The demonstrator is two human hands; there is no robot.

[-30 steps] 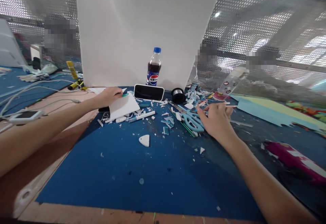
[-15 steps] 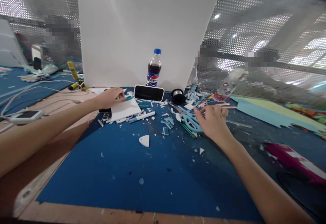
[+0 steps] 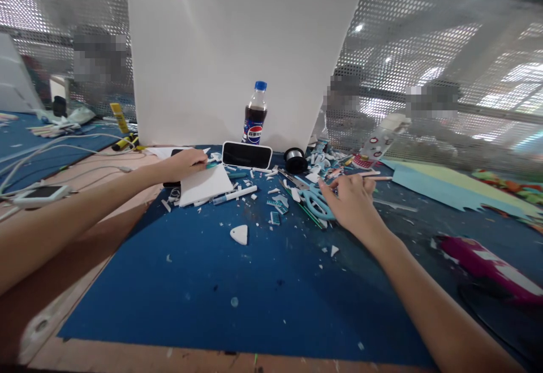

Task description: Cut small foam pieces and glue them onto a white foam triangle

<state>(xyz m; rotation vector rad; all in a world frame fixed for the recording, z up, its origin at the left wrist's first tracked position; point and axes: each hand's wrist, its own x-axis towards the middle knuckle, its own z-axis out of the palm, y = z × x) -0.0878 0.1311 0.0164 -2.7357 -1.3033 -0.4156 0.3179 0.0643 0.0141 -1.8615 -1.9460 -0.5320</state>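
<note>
My left hand (image 3: 183, 162) rests at the far edge of a small white foam sheet (image 3: 203, 185), fingers curled around a teal-tipped tool (image 3: 211, 164). My right hand (image 3: 350, 202) lies over the light blue scissors (image 3: 314, 200), fingers bent down onto their handles; whether it grips them I cannot make out. A white marker pen (image 3: 235, 194) lies just right of the sheet. A white triangular foam offcut (image 3: 240, 234) sits on the blue mat (image 3: 237, 288) between my arms. Foam scraps are scattered all around.
A cola bottle (image 3: 254, 114) stands before a large white board (image 3: 237, 44), with a phone (image 3: 246, 155) propped in front and a black spool (image 3: 295, 159) beside it. Light blue paper (image 3: 428, 183) and a magenta object (image 3: 479, 262) lie right. Cables and another phone (image 3: 38, 193) lie left.
My right hand moved left and down from the thin stick onto the scissors. The white foam sheet slid slightly toward me under my left hand.
</note>
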